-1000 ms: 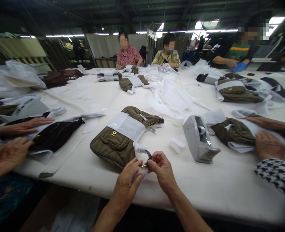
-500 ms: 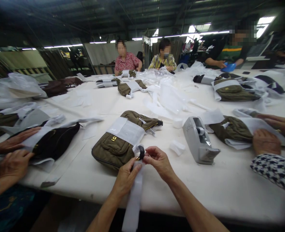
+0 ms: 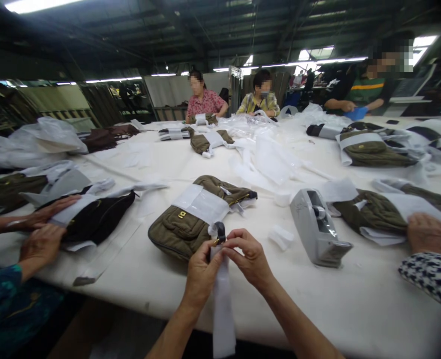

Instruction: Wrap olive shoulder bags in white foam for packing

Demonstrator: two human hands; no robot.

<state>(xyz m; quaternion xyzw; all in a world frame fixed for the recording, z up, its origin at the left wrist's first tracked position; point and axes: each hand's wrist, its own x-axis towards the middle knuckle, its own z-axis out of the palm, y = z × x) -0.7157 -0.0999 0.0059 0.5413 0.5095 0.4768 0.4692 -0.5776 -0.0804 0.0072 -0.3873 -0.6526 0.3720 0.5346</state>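
An olive-green bag [image 3: 168,227] lies on the white table in front of me, a white band [image 3: 201,203] around its middle. At its near right corner a short black strap [image 3: 221,231] with gold-coloured hardware sticks up. My left hand [image 3: 203,269] is closed, thumb and fingers pinching a white wrapping strip [image 3: 223,311] right beside that hardware. The strip hangs down over the table's front edge. My right hand [image 3: 251,259] pinches at the base of the black strap, where the strip meets it; its fingertips partly hide the contact.
A grey tape dispenser [image 3: 314,227] stands to the right of my hands, near a crumpled white scrap [image 3: 281,237]. Co-workers' hands [image 3: 43,244] rest on a black bag [image 3: 101,214] at left; another hand [image 3: 432,234] touches an olive bag at right. Several people sit or stand across the table.
The view has shifted a little, so everything sits further right and lower. My right fingertips have moved from the strap's side down towards its base, closer to my left hand.
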